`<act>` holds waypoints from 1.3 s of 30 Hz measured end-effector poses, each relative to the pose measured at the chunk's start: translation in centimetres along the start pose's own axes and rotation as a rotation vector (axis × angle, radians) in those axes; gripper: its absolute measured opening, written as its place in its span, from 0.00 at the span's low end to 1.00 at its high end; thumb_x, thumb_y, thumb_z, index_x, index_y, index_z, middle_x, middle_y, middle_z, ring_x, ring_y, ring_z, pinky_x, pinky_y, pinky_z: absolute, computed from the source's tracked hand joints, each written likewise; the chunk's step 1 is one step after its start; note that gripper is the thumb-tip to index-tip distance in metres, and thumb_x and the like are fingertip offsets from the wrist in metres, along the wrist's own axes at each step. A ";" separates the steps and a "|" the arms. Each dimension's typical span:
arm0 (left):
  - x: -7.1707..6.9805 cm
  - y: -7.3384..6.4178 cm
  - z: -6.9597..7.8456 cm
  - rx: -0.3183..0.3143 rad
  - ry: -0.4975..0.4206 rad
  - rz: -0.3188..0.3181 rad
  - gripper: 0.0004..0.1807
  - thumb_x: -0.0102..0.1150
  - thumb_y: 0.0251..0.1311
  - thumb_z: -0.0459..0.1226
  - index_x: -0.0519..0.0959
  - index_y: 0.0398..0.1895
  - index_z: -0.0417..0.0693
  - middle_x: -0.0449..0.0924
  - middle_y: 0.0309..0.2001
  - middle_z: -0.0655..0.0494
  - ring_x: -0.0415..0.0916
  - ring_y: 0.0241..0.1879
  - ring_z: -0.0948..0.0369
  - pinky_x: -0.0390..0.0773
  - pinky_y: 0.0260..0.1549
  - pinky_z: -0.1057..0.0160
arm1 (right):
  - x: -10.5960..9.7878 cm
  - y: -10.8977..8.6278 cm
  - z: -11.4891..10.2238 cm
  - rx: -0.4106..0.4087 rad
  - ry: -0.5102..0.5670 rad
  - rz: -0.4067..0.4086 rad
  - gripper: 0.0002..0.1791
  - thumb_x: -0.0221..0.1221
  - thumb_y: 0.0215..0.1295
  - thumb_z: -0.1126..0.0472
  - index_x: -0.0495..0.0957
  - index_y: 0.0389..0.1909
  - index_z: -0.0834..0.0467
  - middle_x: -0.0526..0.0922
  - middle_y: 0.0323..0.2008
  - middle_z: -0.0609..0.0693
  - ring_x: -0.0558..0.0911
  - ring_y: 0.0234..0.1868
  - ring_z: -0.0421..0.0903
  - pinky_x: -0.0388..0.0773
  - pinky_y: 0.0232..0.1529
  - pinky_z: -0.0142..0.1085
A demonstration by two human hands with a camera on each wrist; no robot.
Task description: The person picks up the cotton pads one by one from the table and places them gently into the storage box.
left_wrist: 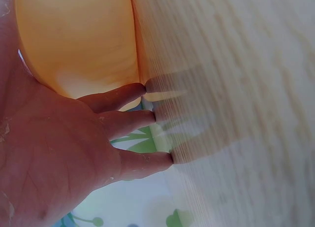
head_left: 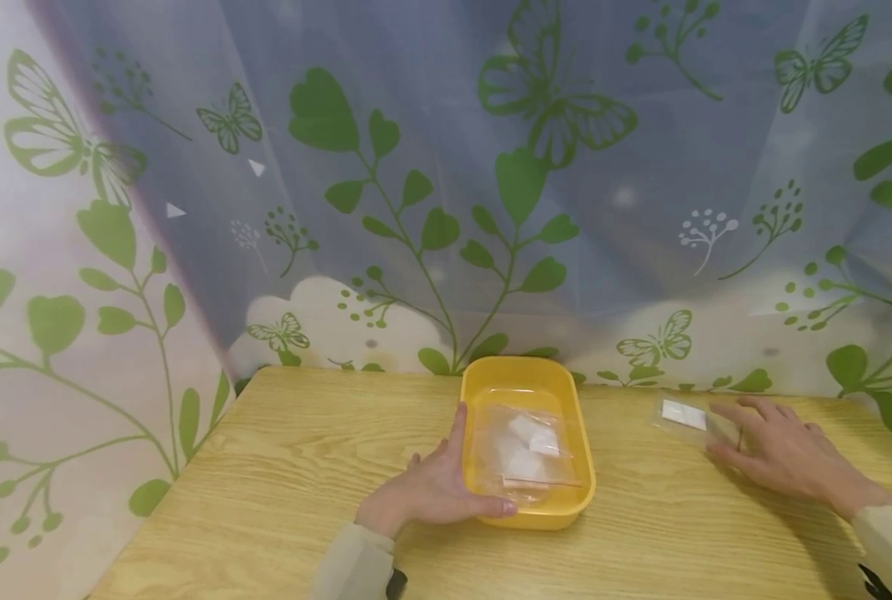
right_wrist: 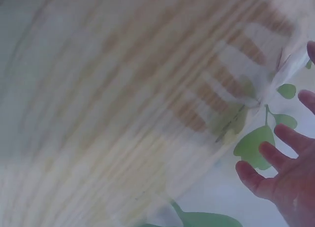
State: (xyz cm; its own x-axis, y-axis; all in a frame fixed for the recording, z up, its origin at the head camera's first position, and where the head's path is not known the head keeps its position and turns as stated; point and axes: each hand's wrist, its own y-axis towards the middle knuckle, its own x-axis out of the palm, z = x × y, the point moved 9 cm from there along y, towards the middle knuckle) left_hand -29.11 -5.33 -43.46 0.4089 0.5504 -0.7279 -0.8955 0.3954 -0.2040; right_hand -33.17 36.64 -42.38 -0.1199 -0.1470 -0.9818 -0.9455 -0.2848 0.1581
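Note:
Inside a yellow plastic tray [head_left: 583, 467] lie clear zip bags [head_left: 491, 433] with white pieces in them. My left hand [head_left: 433, 487] rests against the tray's left side, its thumb across the near-left rim. In the left wrist view the left fingers [left_wrist: 129, 122] stretch out straight, tips at the wooden tabletop beside the tray wall. To the right, a small clear bag [head_left: 684, 415] with a white piece lies on the table. My right hand [head_left: 779, 446] is just right of this bag, fingers spread and loosely bent, apparently holding nothing. The right wrist view shows those fingers [right_wrist: 275, 155] apart from each other.
The wood-grain table [head_left: 303, 467] runs back to a hanging curtain [head_left: 416, 167] printed with green leaves and butterflies. The tray's far end stands close to that curtain. A second patterned curtain panel [head_left: 78, 333] slants along the table's left edge.

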 end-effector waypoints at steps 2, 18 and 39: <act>0.0 0.0 0.0 0.000 0.001 0.000 0.77 0.68 0.47 0.71 0.21 0.82 0.60 0.53 0.80 0.35 0.53 0.79 0.40 0.39 0.76 0.29 | 0.2 -0.1 0.1 -0.003 -0.027 -0.022 0.38 0.60 0.69 0.35 0.72 0.70 0.56 0.70 0.66 0.71 0.73 0.58 0.77 0.72 0.40 0.79; 0.1 0.0 -0.1 -0.001 0.005 0.005 0.78 0.68 0.46 0.73 0.21 0.82 0.60 0.52 0.80 0.36 0.52 0.80 0.41 0.39 0.77 0.29 | -0.5 -0.5 -2.3 -0.189 0.004 0.056 0.17 0.69 0.63 0.45 0.87 0.47 0.49 0.86 0.49 0.55 0.85 0.43 0.51 0.84 0.39 0.54; 0.1 0.0 -0.2 -0.005 0.019 0.013 0.78 0.67 0.45 0.73 0.20 0.82 0.62 0.52 0.80 0.36 0.55 0.79 0.40 0.41 0.77 0.30 | 1.3 1.9 -2.7 -0.051 0.033 -0.058 0.33 0.66 0.65 0.40 0.80 0.58 0.64 0.81 0.53 0.70 0.83 0.45 0.65 0.82 0.32 0.58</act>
State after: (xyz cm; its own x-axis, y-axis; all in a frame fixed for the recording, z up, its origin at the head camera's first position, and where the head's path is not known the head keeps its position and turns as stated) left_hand -29.15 -5.43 -43.64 0.3935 0.5413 -0.7430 -0.9018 0.3845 -0.1975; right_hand -34.32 33.31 -43.06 -0.0548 -0.1601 -0.9856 -0.9336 -0.3418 0.1074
